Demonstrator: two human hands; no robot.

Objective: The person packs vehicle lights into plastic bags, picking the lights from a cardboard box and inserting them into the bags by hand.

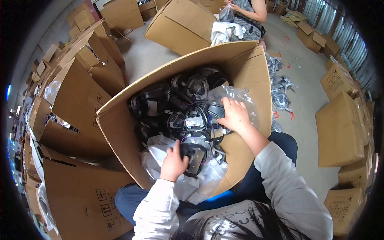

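Observation:
A large open cardboard box (246, 68) stands between my knees, holding several black rounded plastic parts (198, 86) with clear covers, pale labels and thin purple wires. My left hand (173, 165) grips the left rim of a black part (195, 161) near the box's front side, its thumb and forefinger at the edge. Toward the right wall, my right hand (235, 115) has its thumb and fingers around the end of another dark part (216, 111). Clear plastic film (249, 105) lies beside that hand. White plastic sheeting (154, 160) lies under the near parts.
Tall cardboard boxes (76, 104) line my left. A tilted carton (182, 26) stands beyond the box, where a seated person (256, 12) handles a bagged item (227, 14). Bagged parts (281, 98) lie on the floor (302, 100) to the right, near more cartons (340, 132).

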